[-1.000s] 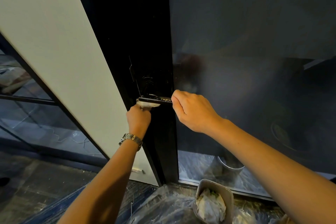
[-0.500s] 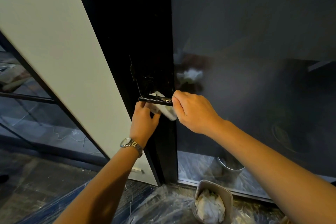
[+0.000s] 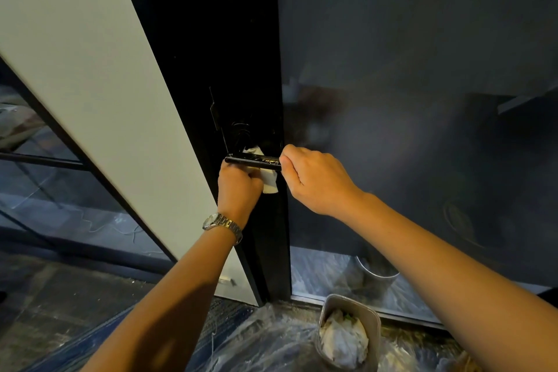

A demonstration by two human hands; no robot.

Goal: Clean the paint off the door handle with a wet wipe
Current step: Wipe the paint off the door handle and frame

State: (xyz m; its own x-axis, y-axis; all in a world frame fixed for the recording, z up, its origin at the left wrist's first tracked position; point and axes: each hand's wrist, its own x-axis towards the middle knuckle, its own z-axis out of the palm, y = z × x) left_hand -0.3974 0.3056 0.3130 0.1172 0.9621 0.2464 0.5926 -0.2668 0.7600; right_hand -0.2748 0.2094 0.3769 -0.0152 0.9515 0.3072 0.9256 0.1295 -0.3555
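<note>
- The door handle [image 3: 252,159] is a stiff, glossy black lever on the dark door stile [image 3: 241,69]. Pale paint flecks show along its top towards the right end.
- The right hand [image 3: 314,178] has its grip curled round the handle's right end. A lever probably swings under pressure, so bracing it there seems sound.
- The left hand [image 3: 238,187] grips the wet wipe [image 3: 269,181] just under the handle's left half. The wipe loops behind the handle.
- The wipe looks soft, limp and light, so it is best held bunched up.
- The gap behind the handle looks tight. A glass pane [image 3: 392,100] lies right of the handle, and a tub [image 3: 374,320] of used wipes sits well below.
</note>
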